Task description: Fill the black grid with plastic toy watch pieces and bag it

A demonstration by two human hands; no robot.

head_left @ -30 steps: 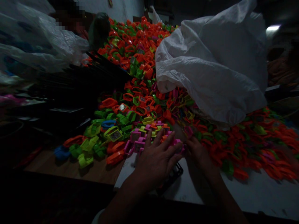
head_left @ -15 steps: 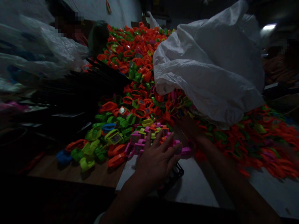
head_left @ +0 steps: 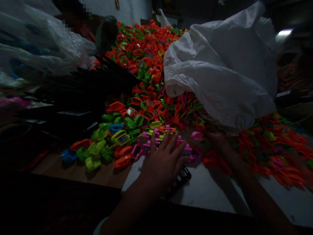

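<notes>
At the near edge of the heap of plastic toy watches (head_left: 151,68), the left hand (head_left: 165,163) lies flat with fingers spread on a cluster of pink watches (head_left: 146,147), gripping nothing. The right hand (head_left: 216,137) reaches into the pile beside a pink piece (head_left: 197,134) under the white sack (head_left: 220,71) (too dark to tell whether it grips anything).
</notes>
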